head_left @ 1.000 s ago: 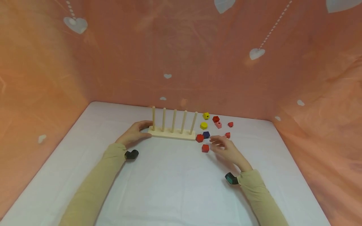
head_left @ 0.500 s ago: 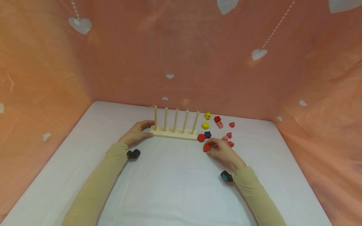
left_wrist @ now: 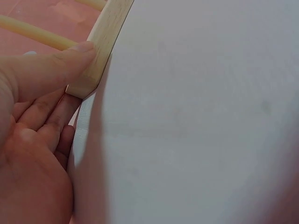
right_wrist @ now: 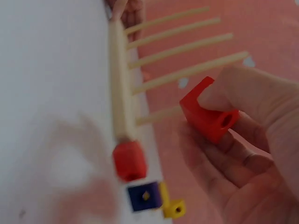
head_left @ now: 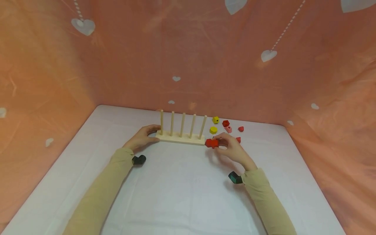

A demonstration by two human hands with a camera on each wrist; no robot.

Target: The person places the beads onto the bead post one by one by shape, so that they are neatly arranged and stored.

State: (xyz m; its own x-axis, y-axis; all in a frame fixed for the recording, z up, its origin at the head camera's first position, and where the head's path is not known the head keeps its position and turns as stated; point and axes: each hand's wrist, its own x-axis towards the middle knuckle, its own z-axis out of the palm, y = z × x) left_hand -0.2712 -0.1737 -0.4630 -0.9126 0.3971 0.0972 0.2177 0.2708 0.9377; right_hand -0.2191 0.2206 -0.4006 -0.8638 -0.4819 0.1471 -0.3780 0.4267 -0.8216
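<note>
A wooden peg stand [head_left: 180, 139] with several bare upright pegs is on the white table. My left hand [head_left: 141, 138] grips its left end; in the left wrist view the thumb [left_wrist: 70, 60] presses one side of the base and the fingers lie at the other. Off the stand's right end, my right hand [head_left: 233, 150] pinches a red bead [right_wrist: 210, 114] raised above the table, its hole showing in the right wrist view. Another red bead [right_wrist: 130, 161] lies right by the stand's end, with a dark blue bead [right_wrist: 143, 197] beside it, mostly hidden in the head view.
Two yellow beads [head_left: 213, 130] lie behind the right hand. Further right are a red bead [head_left: 225, 123], a pink bead [head_left: 228, 129] and small red pieces [head_left: 241, 129]. A pinkish-orange cloth [head_left: 188, 65] with white hearts hangs around the table [head_left: 176, 189].
My right hand has closed on the nearest red bead, lifted it off the table and brought it toward the stand's right end. The left hand has stayed on the stand.
</note>
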